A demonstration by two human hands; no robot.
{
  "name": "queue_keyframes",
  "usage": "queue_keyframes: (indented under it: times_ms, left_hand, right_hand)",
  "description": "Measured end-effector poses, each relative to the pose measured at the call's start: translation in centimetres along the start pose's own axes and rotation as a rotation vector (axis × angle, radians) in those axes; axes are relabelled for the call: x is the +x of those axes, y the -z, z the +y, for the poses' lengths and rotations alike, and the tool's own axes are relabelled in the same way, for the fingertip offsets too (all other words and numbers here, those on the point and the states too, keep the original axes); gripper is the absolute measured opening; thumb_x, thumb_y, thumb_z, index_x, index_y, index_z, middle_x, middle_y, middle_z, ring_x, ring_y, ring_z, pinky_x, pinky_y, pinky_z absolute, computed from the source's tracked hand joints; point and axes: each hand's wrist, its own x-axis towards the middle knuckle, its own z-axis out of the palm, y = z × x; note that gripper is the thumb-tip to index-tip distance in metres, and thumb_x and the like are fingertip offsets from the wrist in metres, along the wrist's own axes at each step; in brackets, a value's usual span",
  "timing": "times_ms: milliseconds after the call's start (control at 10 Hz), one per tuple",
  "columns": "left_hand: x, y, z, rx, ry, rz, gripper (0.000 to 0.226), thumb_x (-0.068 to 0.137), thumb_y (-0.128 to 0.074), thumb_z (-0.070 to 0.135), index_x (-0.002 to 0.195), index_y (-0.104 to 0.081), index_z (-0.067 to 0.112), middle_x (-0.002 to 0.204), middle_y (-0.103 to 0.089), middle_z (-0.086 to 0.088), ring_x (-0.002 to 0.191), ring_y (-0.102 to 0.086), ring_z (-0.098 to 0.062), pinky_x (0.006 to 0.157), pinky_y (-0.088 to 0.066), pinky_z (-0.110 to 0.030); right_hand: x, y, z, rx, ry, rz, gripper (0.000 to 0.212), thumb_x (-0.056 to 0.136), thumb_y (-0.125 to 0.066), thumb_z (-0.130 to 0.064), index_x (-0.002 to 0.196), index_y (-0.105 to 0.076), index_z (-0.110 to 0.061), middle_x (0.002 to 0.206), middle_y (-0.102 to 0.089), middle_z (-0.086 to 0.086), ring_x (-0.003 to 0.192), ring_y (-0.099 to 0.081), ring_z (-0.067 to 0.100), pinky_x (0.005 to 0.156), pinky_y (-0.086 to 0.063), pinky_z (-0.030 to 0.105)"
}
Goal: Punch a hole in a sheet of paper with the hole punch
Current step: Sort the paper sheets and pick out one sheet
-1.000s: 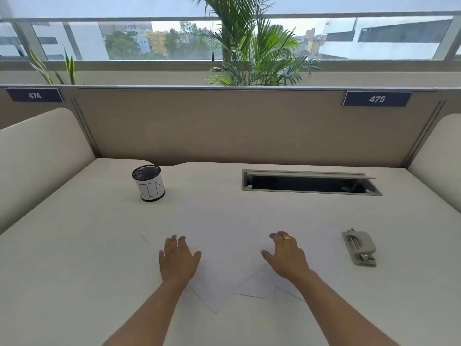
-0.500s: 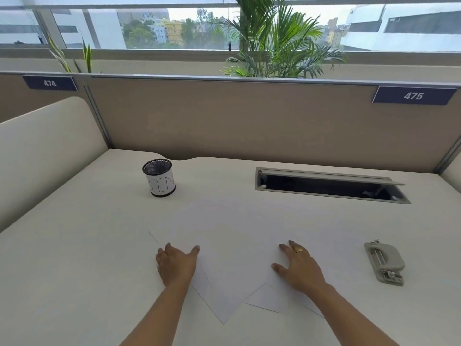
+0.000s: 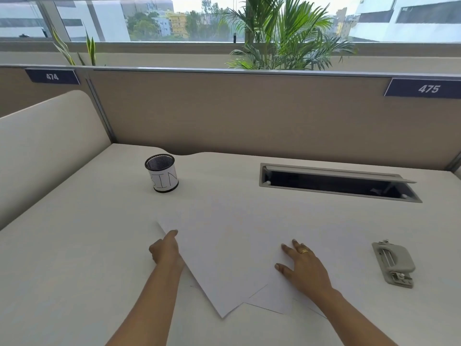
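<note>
- Head view: we look down at a pale desk (image 3: 74, 245) with a few loose white sheets of paper (image 3: 224, 245) spread low in the middle of the frame.
- Our left hand (image 3: 166, 249) is at the left edge of the top sheet. Its fingers are curled under and the thumb lies on the paper. It looks like it pinches that edge, but we cannot tell for sure.
- Our right hand (image 3: 303, 267) lies flat and open on the sheets, fingers spread, holding nothing. It has a gold ring (image 3: 304, 251) on one finger.
- The hole punch (image 3: 394, 264) is gray and sits on the desk at the lower right of the frame. It is well apart from the right hand and not touching the paper.
- A black mesh cup (image 3: 162, 173) with a white label stands upright above and left of the paper.
- A long open slot (image 3: 339, 182) is set in the desk at the upper right.
- Behind the desk is a tan wall panel (image 3: 237, 113) with number tags 474 (image 3: 52, 76) and 475 (image 3: 428, 88). A green palm plant (image 3: 287, 38) stands by the window above it.
</note>
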Motion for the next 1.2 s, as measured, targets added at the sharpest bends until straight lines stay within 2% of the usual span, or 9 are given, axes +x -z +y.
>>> queue_keyframes:
  times_ms: [100, 200, 300, 600, 700, 800, 900, 1000, 1200]
  left_hand:
    - [-0.7, 0.1, -0.4, 0.043, -0.053, -0.071, 0.018, 0.083, -0.065, 0.007, 0.070, -0.053, 0.007, 0.074, -0.057, -0.011, 0.060, -0.054, -0.025, 0.050, -0.046, -0.028]
    - [-1.8, -0.1, -1.4, 0.140, -0.136, -0.149, 0.013, 0.082, -0.066, 0.005, 0.093, -0.061, -0.001, 0.095, -0.063, -0.015, 0.082, -0.062, -0.033, 0.067, -0.052, -0.035]
    - [-2.6, -0.6, -2.6, 0.214, -0.174, -0.198, 0.041, 0.080, -0.068, -0.002, 0.118, -0.055, -0.004, 0.117, -0.061, -0.020, 0.105, -0.060, -0.038, 0.091, -0.050, -0.046]
    - [-2.2, 0.0, -3.4, 0.289, -0.251, -0.248, 0.045, 0.079, -0.063, -0.012, 0.121, -0.053, -0.002, 0.122, -0.059, -0.022, 0.107, -0.057, -0.038, 0.095, -0.047, -0.048]
    - [-1.6, 0.6, -2.9, 0.268, -0.260, -0.285, 0.044, 0.081, -0.061, -0.012, 0.122, -0.053, -0.001, 0.122, -0.059, -0.021, 0.103, -0.057, -0.034, 0.092, -0.046, -0.042]
    - [-0.9, 1.5, -2.4, 0.231, -0.233, -0.300, 0.043, 0.083, -0.058, -0.012, 0.124, -0.051, -0.002, 0.125, -0.058, -0.021, 0.109, -0.056, -0.038, 0.097, -0.044, -0.047]
    - [-0.2, 2.7, -1.9, 0.181, -0.218, -0.275, 0.043, 0.084, -0.056, -0.012, 0.125, -0.050, -0.003, 0.128, -0.056, -0.023, 0.113, -0.054, -0.040, 0.095, -0.043, -0.045]
    - [0.1, 3.4, -1.1, 0.108, -0.205, -0.250, 0.043, 0.085, -0.055, -0.012, 0.126, -0.049, -0.003, 0.129, -0.054, -0.022, 0.114, -0.053, -0.040, 0.091, -0.042, -0.042]
    - [0.3, 3.9, 1.0, 0.003, -0.265, -0.188, 0.044, 0.085, -0.053, -0.012, 0.128, -0.048, -0.003, 0.133, -0.052, -0.022, 0.118, -0.052, -0.039, 0.097, -0.042, -0.044]
  right_hand:
    - [0.0, -0.2, 0.1, 0.007, 0.000, 0.002, 0.064, 0.090, -0.043, -0.054, 0.146, -0.024, -0.030, 0.159, -0.012, -0.001, 0.146, -0.011, 0.016, 0.116, -0.019, 0.034]
    - [0.0, -0.3, 0.0, 0.015, 0.003, 0.006, 0.064, 0.089, -0.044, -0.054, 0.145, -0.025, -0.030, 0.158, -0.013, -0.002, 0.146, -0.011, 0.016, 0.116, -0.019, 0.033]
    - [0.0, -0.4, 0.0, 0.024, 0.004, 0.009, 0.064, 0.089, -0.044, -0.054, 0.145, -0.025, -0.030, 0.158, -0.013, -0.002, 0.146, -0.011, 0.015, 0.117, -0.018, 0.033]
    - [-0.4, -0.3, 0.3, 0.198, 0.030, 0.030, 0.063, 0.091, -0.049, -0.045, 0.146, -0.026, -0.024, 0.157, -0.016, -0.004, 0.145, -0.013, 0.012, 0.115, -0.014, 0.027]
    - [-1.1, 0.1, 1.2, 0.247, -0.008, 0.124, 0.057, 0.093, -0.048, -0.041, 0.143, -0.032, -0.019, 0.154, -0.025, -0.001, 0.142, -0.022, 0.014, 0.115, -0.019, 0.028]
    - [-1.9, 0.3, 2.2, 0.184, -0.090, 0.263, 0.053, 0.092, -0.049, -0.041, 0.138, -0.039, -0.017, 0.151, -0.032, 0.004, 0.140, -0.027, 0.017, 0.115, -0.024, 0.032]
    - [-2.3, 0.4, 3.0, 0.107, -0.145, 0.176, 0.066, 0.088, -0.048, -0.053, 0.142, -0.032, -0.019, 0.156, -0.020, 0.003, 0.144, -0.017, 0.017, 0.117, -0.017, 0.037]
    - [-2.4, 0.4, 3.5, 0.072, -0.104, 0.049, 0.074, 0.086, -0.047, -0.058, 0.146, -0.023, -0.022, 0.159, -0.008, 0.000, 0.146, -0.006, 0.015, 0.118, -0.007, 0.038]
    - [-2.2, 1.2, 4.1, 0.120, 0.017, -0.051, 0.074, 0.085, -0.054, -0.052, 0.146, -0.022, -0.025, 0.159, -0.004, -0.004, 0.146, -0.001, 0.011, 0.118, -0.002, 0.036]
